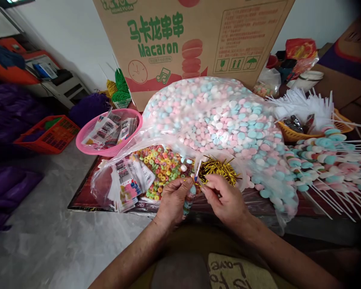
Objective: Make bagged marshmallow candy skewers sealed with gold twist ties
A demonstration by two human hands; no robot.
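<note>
My left hand (173,200) is closed around the neck of a wrapped candy skewer (187,205). The skewer's white stick (198,167) points up, and its bagged candy hangs down, partly hidden by my fingers. Close beside it, my right hand (224,198) pinches a thin gold twist tie at the neck of the wrapper; the tie itself is mostly covered by fingertips. Just beyond my hands is a whitish bowl (244,176) holding many gold twist ties (219,168). Ring-shaped gummy candies (162,164) and a stack of printed plastic wrappers (128,182) lie to the left of it.
A big clear bag of pastel candies (216,116) spreads behind my hands, before a Macaron carton (195,44). Finished-looking skewers (327,164) pile at right, near an orange basket (291,134) of white sticks (303,104). A pink basket (108,150) of packets stands left.
</note>
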